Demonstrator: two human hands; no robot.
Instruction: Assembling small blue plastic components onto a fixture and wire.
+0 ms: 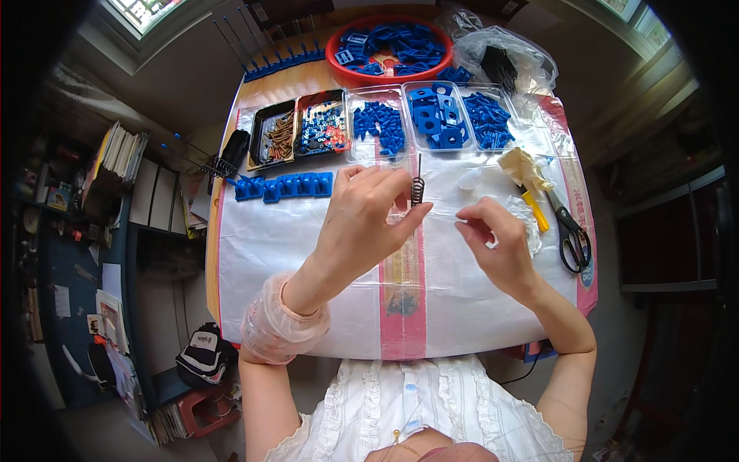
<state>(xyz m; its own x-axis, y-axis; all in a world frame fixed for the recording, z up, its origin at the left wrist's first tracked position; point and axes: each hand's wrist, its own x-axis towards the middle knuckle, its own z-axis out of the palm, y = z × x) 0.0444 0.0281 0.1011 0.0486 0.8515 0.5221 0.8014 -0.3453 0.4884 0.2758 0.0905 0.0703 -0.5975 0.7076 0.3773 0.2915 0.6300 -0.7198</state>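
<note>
My left hand [365, 206] pinches a dark coil spring [417, 192] upright between thumb and fingers, with a thin dark rod rising from its top. To its right, apart from the spring, my right hand [499, 235] has its thumb and forefinger drawn together in a pinch. Whatever those fingertips hold, if anything, is too small to make out. Beyond my left hand lies a row of joined blue plastic parts [285, 187]. Past both hands stand a clear tray of small blue pieces [377, 150] and another of flat blue plates with holes [439, 115].
Farther left are a black tray of brass-coloured screws [279, 137] and a tray of small mixed parts [322, 127]. A red basin [440, 63] of blue parts stands at the back, beside a clear plastic bag [531, 58]. Black scissors [571, 242] and a yellow-handled tool [535, 212] lie right.
</note>
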